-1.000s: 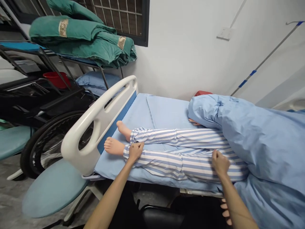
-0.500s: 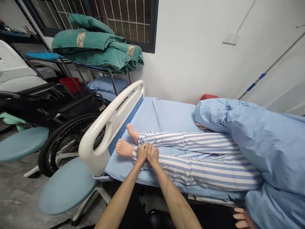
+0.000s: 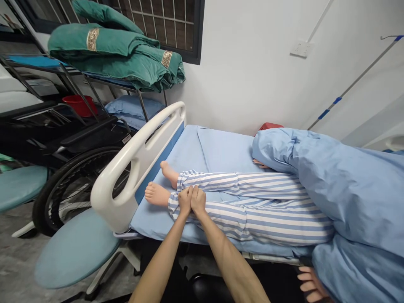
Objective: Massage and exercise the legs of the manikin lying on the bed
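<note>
My left hand (image 3: 185, 200) and my right hand (image 3: 198, 200) lie side by side on the near lower leg of a manikin, fingers curled over its blue-and-white striped pyjama trousers (image 3: 252, 219) just above the ankle. Its bare near foot (image 3: 156, 194) and far foot (image 3: 168, 174) point toward the white plastic footboard (image 3: 135, 145). A light blue quilt (image 3: 347, 198) covers the upper body, and a manikin hand (image 3: 260, 163) pokes out beneath it. A co-worker's hand (image 3: 311, 284) shows at the bottom right, below the quilt.
The bed has a blue sheet (image 3: 221, 151). Beyond the footboard stand a round teal stool (image 3: 74, 248) and a black wheelchair with its wheel (image 3: 39, 206). Green folded quilts (image 3: 116, 54) lie on a metal rack, above a red basin (image 3: 78, 105) and a blue pillow (image 3: 132, 107).
My right hand has moved from the thigh down to the lower leg, next to my left hand. The co-worker's hand has shifted slightly, and the view has moved a little.
</note>
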The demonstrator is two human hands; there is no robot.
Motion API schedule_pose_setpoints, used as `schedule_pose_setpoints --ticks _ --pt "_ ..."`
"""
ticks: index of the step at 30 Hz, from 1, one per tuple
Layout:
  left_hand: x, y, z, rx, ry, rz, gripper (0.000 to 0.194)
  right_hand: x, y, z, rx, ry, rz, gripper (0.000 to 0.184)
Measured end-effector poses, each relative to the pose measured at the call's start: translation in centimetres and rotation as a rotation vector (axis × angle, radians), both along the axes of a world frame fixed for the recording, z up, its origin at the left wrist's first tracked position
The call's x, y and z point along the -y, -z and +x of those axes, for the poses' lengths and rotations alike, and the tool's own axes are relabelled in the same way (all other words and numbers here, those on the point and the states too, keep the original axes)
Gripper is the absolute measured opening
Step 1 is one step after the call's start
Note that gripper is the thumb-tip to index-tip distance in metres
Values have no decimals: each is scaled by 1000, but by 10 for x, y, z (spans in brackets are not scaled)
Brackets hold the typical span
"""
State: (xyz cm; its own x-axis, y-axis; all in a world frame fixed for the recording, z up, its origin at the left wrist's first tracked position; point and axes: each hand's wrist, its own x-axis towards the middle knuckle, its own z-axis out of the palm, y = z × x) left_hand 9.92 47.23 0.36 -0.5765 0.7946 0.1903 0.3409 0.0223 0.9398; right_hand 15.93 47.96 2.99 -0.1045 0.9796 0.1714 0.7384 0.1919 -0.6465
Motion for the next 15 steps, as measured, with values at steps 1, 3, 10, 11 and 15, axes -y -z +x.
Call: schedule_pose_setpoints --ticks 1,3,10,11,15 --pt "0 -1 0 -7 -9 -2 43 0 -7 3 38 -21 7 47" --pt "-1 -2 1 -32 -16 -12 42 1 -19 10 89 -66 49 47" --pt "0 -4 8 -68 1 -41 45 11 -1 28 250 -16 -34 44" --pt "0 -7 9 -35 6 -44 44 12 3 27 248 -5 -37 44" --pt "-5 -30 13 166 11 7 42 8 10 28 178 4 -12 49"
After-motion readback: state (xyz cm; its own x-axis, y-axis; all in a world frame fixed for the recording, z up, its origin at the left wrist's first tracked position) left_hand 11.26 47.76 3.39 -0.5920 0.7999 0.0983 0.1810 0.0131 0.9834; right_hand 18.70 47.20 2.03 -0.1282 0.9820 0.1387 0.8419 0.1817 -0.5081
